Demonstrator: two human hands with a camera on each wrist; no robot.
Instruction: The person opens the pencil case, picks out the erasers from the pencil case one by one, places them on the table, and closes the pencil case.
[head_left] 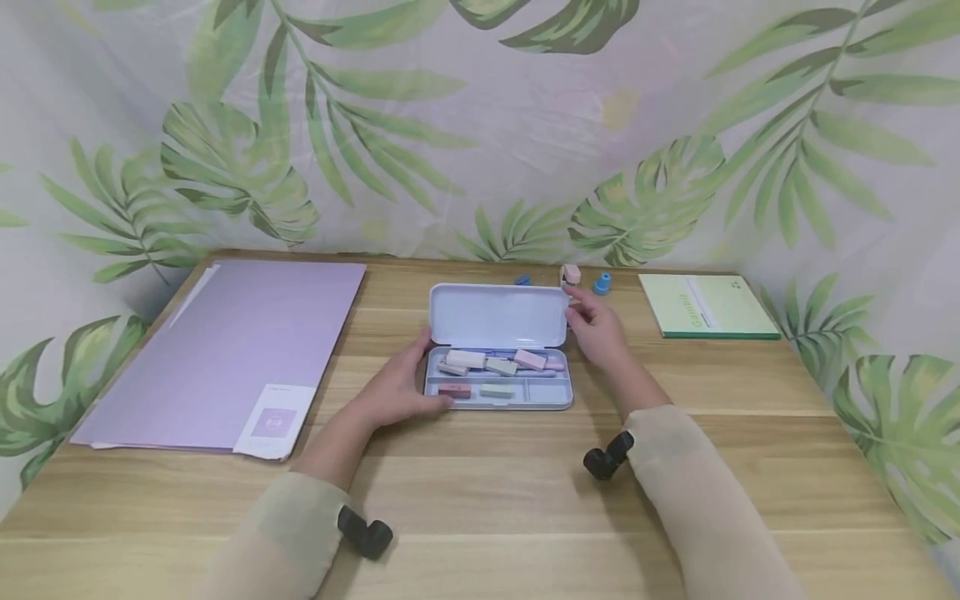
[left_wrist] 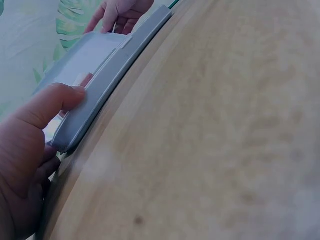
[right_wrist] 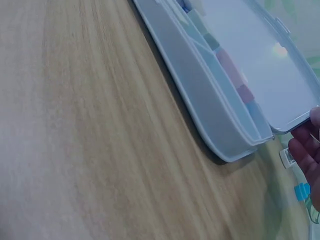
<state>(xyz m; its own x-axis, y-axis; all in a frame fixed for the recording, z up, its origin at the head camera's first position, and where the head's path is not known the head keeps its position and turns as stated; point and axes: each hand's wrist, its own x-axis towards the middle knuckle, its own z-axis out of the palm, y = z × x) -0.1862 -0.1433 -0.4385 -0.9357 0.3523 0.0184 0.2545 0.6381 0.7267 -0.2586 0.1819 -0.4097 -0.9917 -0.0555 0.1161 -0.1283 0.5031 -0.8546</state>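
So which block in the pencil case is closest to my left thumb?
The dark reddish block, front left in the case; the pale green front block sits farther right, the others farther back.

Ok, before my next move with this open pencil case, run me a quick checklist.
1. Left hand gripping the pencil case at its left end: ok.
2. Right hand holding the lid by its right edge: ok.
3. Lid raised: ok.
4. Visible erasers within the case: ok.
5. Erasers low enough for the lid to shut: cannot tell.
6. Blue cone-shaped item packed inside: not ok, it stands outside, beyond the right hand.
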